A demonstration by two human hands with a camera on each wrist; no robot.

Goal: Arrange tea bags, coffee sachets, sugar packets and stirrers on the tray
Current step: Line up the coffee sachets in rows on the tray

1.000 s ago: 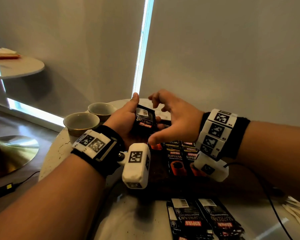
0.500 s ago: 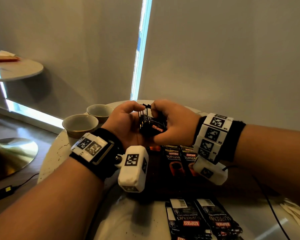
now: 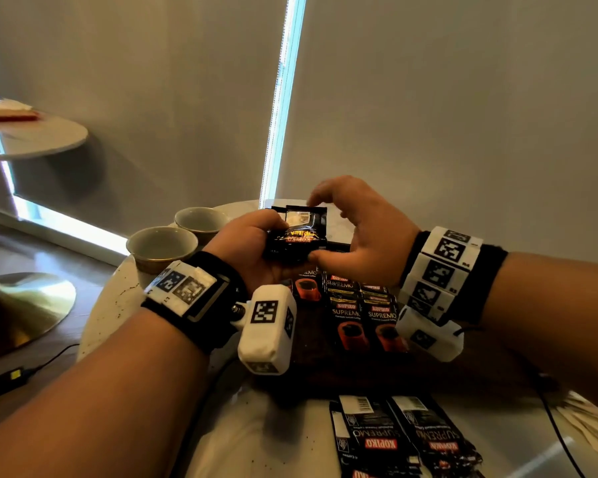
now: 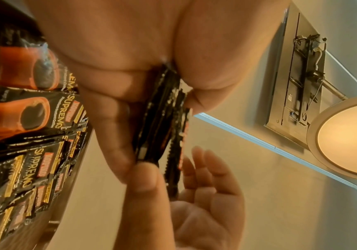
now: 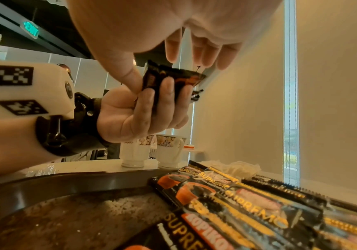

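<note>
- The left hand grips a small stack of black coffee sachets, fingers curled round one face and thumb pressed on the other; the stack stands on edge above the tray.
- In the left wrist view the stack shows several thin edges packed together between the thumb and the fingers.
- The right hand hangs just beside the grip, on its right. Its thumb tip touches the lower corner of the stack, and its fingers arch loosely over the top edge, spread and half straightened; they clasp nothing.
- The right wrist view shows the same: the right thumb presses against the near side of the held stack, while the other fingertips hover just above it.
- Below the grip lies the dark round tray, with more coffee sachets laid face up in rows, overlapping each other at their ends.
- Nearer the person than the grip, off the tray, loose sachets lie back side up on the pale table.
- To the left of the grip, two empty cups stand side by side on the table near its edge.
- At the far right of the table, pale stirrers are partly in view.
</note>
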